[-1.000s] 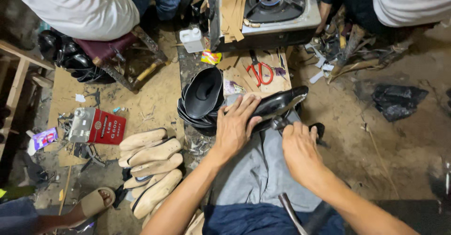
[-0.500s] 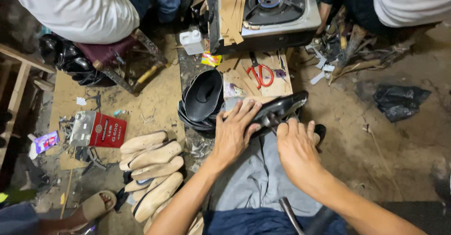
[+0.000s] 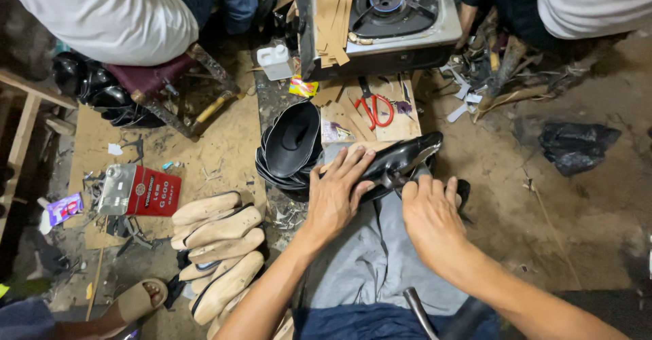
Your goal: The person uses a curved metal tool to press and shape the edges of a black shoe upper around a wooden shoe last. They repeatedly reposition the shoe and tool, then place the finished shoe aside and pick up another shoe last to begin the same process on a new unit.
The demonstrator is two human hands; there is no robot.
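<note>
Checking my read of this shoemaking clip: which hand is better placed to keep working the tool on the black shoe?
Right, probably. The right hand grips a small tool at the black shoe, while the left hand lies flat across it, pinning it on the knee.

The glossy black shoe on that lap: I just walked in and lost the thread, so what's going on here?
A person seated on the floor presses the glossy black leather shoe across a grey-trousered knee. The left hand lies flat on it, and the right hand works at its side with a small tool that is mostly hidden. Beside the knee sits a stack of black shoe uppers, with pale wooden shoe lasts on the floor at the left. Red-handled scissors lie below a gas burner. Other people sit nearby.
</note>
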